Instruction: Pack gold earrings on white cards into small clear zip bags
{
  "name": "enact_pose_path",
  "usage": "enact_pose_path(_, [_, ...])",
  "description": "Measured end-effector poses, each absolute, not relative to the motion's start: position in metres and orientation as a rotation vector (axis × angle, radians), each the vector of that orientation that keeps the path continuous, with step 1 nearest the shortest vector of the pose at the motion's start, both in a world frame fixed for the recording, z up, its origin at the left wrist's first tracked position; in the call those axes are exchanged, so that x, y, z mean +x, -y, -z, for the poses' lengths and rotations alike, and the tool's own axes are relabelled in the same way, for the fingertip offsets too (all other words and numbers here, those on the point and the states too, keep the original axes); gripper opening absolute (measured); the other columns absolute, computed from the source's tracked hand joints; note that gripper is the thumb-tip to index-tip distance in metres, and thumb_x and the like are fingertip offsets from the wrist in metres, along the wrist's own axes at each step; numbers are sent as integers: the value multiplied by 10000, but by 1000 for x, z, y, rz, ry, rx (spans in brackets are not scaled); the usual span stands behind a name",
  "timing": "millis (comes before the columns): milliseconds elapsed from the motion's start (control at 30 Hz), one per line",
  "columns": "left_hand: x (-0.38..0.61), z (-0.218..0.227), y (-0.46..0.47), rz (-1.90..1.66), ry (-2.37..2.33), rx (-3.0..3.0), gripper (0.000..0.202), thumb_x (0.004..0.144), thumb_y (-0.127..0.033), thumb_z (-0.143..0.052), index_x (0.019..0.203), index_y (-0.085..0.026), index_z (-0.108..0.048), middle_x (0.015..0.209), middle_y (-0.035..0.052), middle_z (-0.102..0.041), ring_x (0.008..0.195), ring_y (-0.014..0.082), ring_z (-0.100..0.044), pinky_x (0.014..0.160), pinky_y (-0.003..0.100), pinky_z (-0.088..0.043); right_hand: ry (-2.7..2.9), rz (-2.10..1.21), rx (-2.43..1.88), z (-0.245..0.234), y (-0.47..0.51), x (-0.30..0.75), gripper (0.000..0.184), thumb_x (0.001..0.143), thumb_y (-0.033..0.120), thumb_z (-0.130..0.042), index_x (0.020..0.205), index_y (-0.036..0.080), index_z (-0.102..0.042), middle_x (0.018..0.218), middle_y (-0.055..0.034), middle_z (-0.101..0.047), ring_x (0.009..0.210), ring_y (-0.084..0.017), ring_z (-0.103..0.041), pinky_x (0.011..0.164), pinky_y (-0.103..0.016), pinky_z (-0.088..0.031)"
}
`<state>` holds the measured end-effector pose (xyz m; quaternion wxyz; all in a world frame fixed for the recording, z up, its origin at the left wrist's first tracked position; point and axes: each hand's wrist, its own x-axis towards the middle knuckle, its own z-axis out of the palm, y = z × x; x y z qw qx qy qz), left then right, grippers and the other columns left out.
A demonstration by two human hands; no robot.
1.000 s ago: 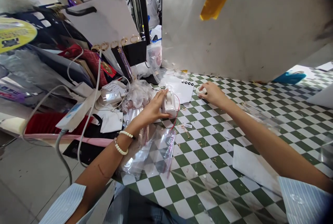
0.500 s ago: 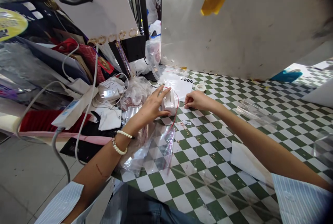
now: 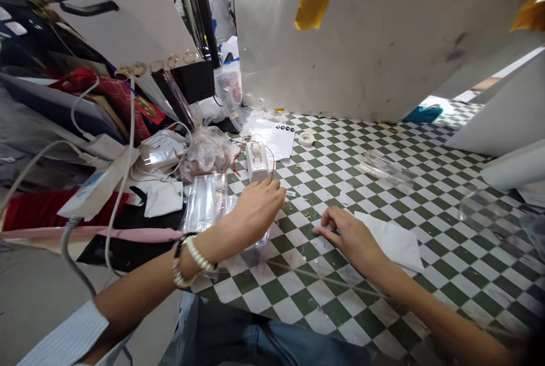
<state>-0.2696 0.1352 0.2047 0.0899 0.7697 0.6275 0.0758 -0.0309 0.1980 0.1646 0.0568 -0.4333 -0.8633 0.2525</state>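
My left hand (image 3: 261, 207) is over the table beside the clear plastic bags (image 3: 204, 201), its fingers bent together and pointing down. Their tips are hidden, so what they hold, if anything, does not show. Just behind it stands a small white tape dispenser (image 3: 257, 163), with thin red cord around it. My right hand (image 3: 347, 232) hovers low over the checked tabletop with its thumb and index finger apart and nothing visible between them. Small gold-coloured rings (image 3: 307, 216) lie scattered between the hands. A small printed label (image 3: 290, 193) lies just past my left hand.
Behind the dispenser lie a white card (image 3: 272, 139) with black dots and a tape roll (image 3: 306, 138). A white paper sheet (image 3: 392, 241) is beside my right forearm. A power strip (image 3: 97, 184) with cables and piled bags crowds the left. A pale board (image 3: 340, 54) stands at the back.
My left hand has left the tape dispenser and come nearer, its fingers now curled. My right hand has moved towards me, and its pinch has opened. The view has turned right.
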Motion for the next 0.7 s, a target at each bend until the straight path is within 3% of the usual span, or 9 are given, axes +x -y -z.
enact_pose_path(100, [-262, -170, -158, -334, -1926, 2202, 52, 947, -174, -521, 897, -173, -536, 973, 107, -621, 879, 262, -574, 692, 362, -462, 2571, -827, -1219, -153, -192, -25, 183, 935, 315, -526, 766, 246, -509, 810, -39, -631, 731, -213, -597, 658, -361, -466])
enact_pose_path(267, [-267, -139, -168, -442, -1825, 2191, 88, 965, -168, -453, 888, -211, -459, 916, 45, -590, 833, 220, -560, 683, 337, -450, 2472, -886, -1207, -153, -192, -23, 175, 949, 336, -528, 795, 254, -512, 817, -38, -620, 743, -218, -594, 678, -378, -490])
enact_pose_path(367, [-269, -138, -169, -497, -1810, 2169, 94, 967, -185, -461, 878, -214, -455, 941, 51, -582, 859, 219, -555, 712, 343, -458, 2347, -846, -1170, -155, -187, -23, 114, 958, 374, -540, 981, 268, -578, 981, -67, -638, 812, -228, -601, 736, -400, -523])
enact_pose_path(467, [-264, -149, -171, -715, -1665, 2068, 86, 951, -185, -503, 871, -209, -481, 992, 64, -597, 947, 228, -552, 831, 383, -470, 2259, -871, -1106, -159, -182, -25, 319, 961, 380, -556, 1272, 311, -544, 1279, -81, -589, 854, -211, -599, 763, -398, -546])
enact_pose_path(533, [-257, -159, -170, -849, -1483, 1937, 76, 959, -211, -522, 888, -209, -497, 949, 45, -619, 908, 200, -575, 830, 362, -484, 2187, -996, -1087, -161, -179, -27, 487, 937, 394, -606, 1401, 347, -463, 1384, -70, -541, 856, -193, -605, 753, -382, -561])
enact_pose_path(633, [-244, -171, -162, -948, -1192, 1619, 104, 968, -283, -560, 906, -202, -535, 820, 5, -619, 747, 141, -594, 723, 289, -502, 2048, -1322, -1117, -162, -176, -33, 668, 874, 416, -696, 1472, 347, -406, 1188, -50, -644, 779, -170, -610, 746, -364, -570])
enact_pose_path(700, [-238, -174, -157, -989, -1046, 1403, 122, 942, -292, -612, 890, -189, -575, 808, 5, -618, 728, 128, -598, 716, 275, -506, 1934, -1541, -1118, -160, -175, -36, 577, 849, 408, -722, 1381, 311, -521, 972, -20, -678, 730, -162, -605, 721, -340, -562])
